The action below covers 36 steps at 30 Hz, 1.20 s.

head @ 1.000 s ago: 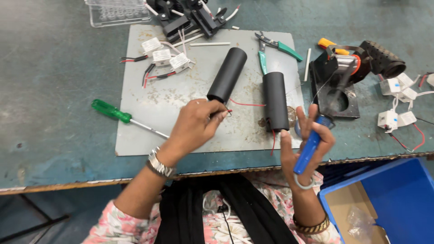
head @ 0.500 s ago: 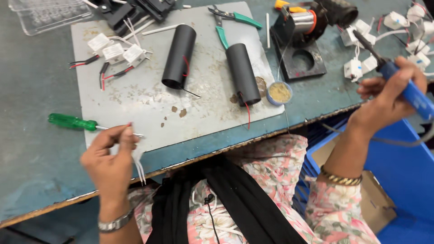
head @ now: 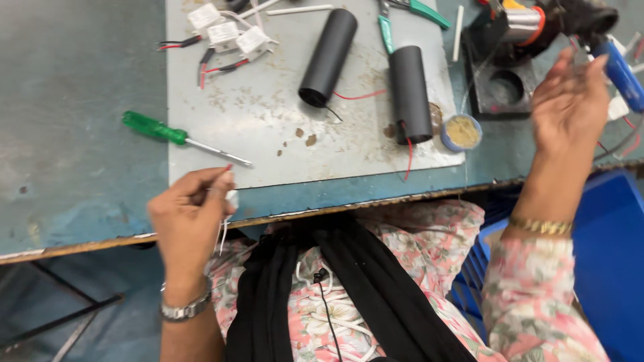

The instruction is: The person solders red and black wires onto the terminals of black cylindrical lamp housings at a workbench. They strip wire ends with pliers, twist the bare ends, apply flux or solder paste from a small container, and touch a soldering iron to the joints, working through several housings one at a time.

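My left hand (head: 190, 214) is at the table's near edge, pinching a small white part with thin white and red wires (head: 227, 201) that hang down. My right hand (head: 567, 100) is raised at the right, gripping a blue-handled soldering iron (head: 620, 70) near its black stand (head: 506, 80). Two black tubes (head: 329, 57) (head: 410, 94) lie on the grey metal sheet (head: 268, 134), each with a red wire coming out. A green screwdriver (head: 171, 136) lies just beyond my left hand.
A small round tin of brownish paste (head: 460, 132) sits by the right tube. White connector blocks with wires (head: 225, 33) and green-handled pliers (head: 409, 13) lie at the back. A blue bin (head: 604, 255) stands below the table at right.
My left hand left the tubes and drew back to the near edge with the wired part. My right hand carried the blue iron out to the right, toward the stand.
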Each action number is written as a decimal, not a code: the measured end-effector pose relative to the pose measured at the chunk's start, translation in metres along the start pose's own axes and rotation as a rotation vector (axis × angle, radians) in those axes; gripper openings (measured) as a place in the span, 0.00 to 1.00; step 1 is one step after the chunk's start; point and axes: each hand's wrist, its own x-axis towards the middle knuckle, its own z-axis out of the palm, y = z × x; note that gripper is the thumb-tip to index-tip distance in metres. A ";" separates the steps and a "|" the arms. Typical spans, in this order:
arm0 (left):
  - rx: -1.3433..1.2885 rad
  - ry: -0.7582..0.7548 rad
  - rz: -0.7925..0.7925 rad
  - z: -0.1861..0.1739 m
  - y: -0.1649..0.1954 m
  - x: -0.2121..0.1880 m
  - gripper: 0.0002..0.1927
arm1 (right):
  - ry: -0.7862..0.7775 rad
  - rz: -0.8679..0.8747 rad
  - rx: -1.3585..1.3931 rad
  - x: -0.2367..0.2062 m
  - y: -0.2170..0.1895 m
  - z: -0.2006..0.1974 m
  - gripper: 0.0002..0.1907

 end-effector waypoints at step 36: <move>-0.049 -0.175 0.081 0.047 -0.007 -0.012 0.08 | -0.300 -0.308 -1.721 0.131 0.104 0.159 0.33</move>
